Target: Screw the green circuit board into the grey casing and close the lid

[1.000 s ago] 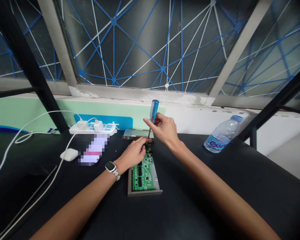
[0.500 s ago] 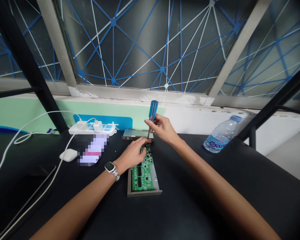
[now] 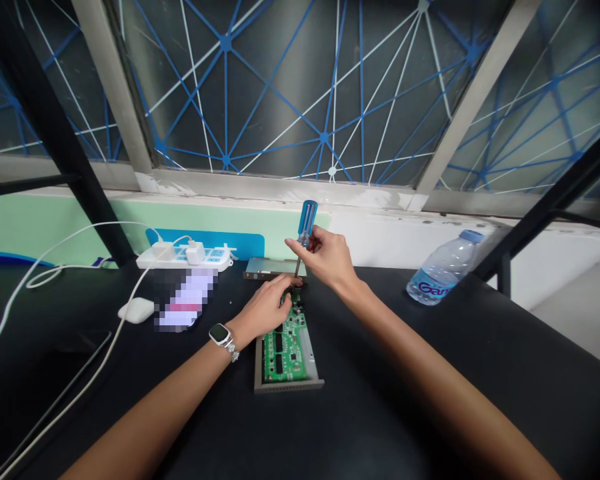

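Observation:
A blue-handled screwdriver (image 3: 307,219) stands nearly upright at the far end of a green circuit board (image 3: 291,357). My right hand (image 3: 330,257) is closed round the lower part of its handle, thumb and fingers pinching. My left hand (image 3: 266,305) lies over the board's far end and grips it there, with its fingertips beside the screwdriver's shaft. The board sits in an open grey metal casing (image 3: 310,385). What the screwdriver's tip touches is hidden by my left fingers.
Behind my hands lies a flat metal cover (image 3: 265,267) against the wall. At left are a white power strip (image 3: 220,257) with plugs and cables, a phone with a blurred screen (image 3: 187,300) and a white case (image 3: 137,310). A water bottle (image 3: 443,270) leans at right.
My right hand has turned slightly round the screwdriver's handle, its knuckles shifting a little to the right. The left hand and the board stay in place.

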{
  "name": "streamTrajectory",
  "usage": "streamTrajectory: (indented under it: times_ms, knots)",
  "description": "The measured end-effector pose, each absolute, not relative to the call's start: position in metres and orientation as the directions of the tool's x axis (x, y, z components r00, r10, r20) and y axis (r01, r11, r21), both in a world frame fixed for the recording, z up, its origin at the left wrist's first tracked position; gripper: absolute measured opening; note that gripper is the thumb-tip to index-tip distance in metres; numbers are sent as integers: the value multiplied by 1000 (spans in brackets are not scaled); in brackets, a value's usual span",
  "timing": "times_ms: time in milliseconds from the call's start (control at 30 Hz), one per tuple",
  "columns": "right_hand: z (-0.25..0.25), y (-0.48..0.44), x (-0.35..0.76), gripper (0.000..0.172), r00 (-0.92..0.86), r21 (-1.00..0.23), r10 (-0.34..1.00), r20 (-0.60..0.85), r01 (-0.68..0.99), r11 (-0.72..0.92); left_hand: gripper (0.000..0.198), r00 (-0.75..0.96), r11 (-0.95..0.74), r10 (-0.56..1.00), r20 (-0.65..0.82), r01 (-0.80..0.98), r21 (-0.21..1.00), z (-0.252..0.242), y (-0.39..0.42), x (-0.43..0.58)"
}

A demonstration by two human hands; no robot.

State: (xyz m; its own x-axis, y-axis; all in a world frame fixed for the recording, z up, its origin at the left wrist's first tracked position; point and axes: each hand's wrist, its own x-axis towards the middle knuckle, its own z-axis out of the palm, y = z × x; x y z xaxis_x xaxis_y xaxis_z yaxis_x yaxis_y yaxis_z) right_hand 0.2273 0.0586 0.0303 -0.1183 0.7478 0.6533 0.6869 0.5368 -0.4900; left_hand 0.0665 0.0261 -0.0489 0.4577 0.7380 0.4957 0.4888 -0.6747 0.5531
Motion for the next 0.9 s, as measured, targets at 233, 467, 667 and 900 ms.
streamTrajectory:
  times_ms: [233, 467, 667, 900]
  knots:
    - [34, 61, 229, 36, -194, -525, 777, 599, 638, 564, 17, 352, -605, 795, 493, 407, 685, -52, 31, 65]
    - [33, 65, 234, 32, -302, -659, 807, 508, 467, 590, 29, 372, -531, 803, 465, 95, 842, -45, 56, 68]
    - [35, 69, 239, 35, -372, -776, 828, 419, 327, 539, 27, 510, -428, 773, 378, -21, 904, -43, 67, 67]
    - [34, 66, 241, 34, -395, -762, 827, 400, 358, 540, 24, 422, -430, 820, 387, 6, 903, -50, 64, 67]
